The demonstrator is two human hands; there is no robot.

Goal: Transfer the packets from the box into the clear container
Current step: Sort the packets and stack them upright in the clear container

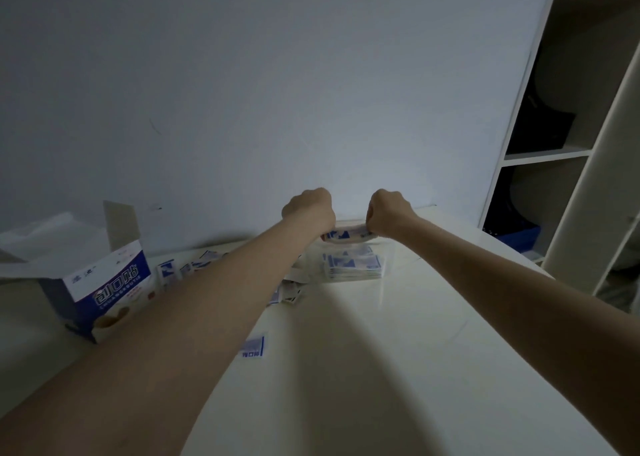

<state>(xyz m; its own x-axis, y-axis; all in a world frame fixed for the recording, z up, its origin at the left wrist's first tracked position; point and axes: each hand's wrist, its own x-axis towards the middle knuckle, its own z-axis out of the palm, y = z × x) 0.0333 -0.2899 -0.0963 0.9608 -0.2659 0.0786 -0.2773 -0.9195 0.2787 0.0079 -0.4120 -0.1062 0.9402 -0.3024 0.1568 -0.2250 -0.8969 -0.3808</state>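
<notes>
My left hand point(309, 208) and my right hand point(388, 210) grip a small stack of blue-and-white packets point(348, 234) between them, one hand at each end, just above the clear container point(384, 284). Inside the container lies a neat stack of packets point(353, 265). The blue-and-white box point(104, 292) stands open at the left of the white table. Several loose packets point(194, 265) lie scattered between the box and the container, partly hidden by my left forearm. One single packet point(254, 347) lies nearer to me on the table.
The white table point(381, 369) runs up against a plain wall. A white shelf unit point(568, 150) with dark items stands at the right, close to the table's far right corner. A white plastic bag point(45, 233) sits behind the box.
</notes>
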